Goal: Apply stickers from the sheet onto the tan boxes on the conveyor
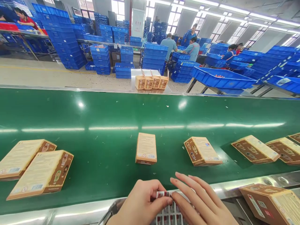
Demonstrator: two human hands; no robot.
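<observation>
Left hand: the left hand [140, 203] is clamped on a small cylindrical tube with a white and dark red surface [162, 194], pinched between thumb and index finger.
Right hand: the right hand [201, 200] has its fingers extended and apart, palm down, with the index fingertip just beside the tube's right end; whether they touch, I cannot tell.
Tube: it lies roughly level in the left hand's pinch, above a white plastic grid tray [170, 215].
Tray: it sits below both hands, partly hidden by them; dark red pieces show in some of its compartments.
Belt: a wide, smooth green conveyor belt [105, 112] runs across the view, with a shiny metal rail [77, 208] along its near edge.
Middle of belt: one cream and brown printed cardboard box [146, 147] lies ahead of the hands.
Left of belt: two similar cartons [42, 175] lie tilted, one partly overlapping the other in view.
Right of belt: a carton with a small blue mark [202, 151] lies angled, and more brown cartons [255, 149] lie farther right.
Near right corner: a larger-looking brown carton [272, 200] stands beyond the rail, cut off by the frame edge.
Far side: four small brown cartons with raised flaps [152, 82] stand in a row on a pale plate [134, 78].
Background: stacked blue plastic crates [154, 56] and several people [168, 45].
</observation>
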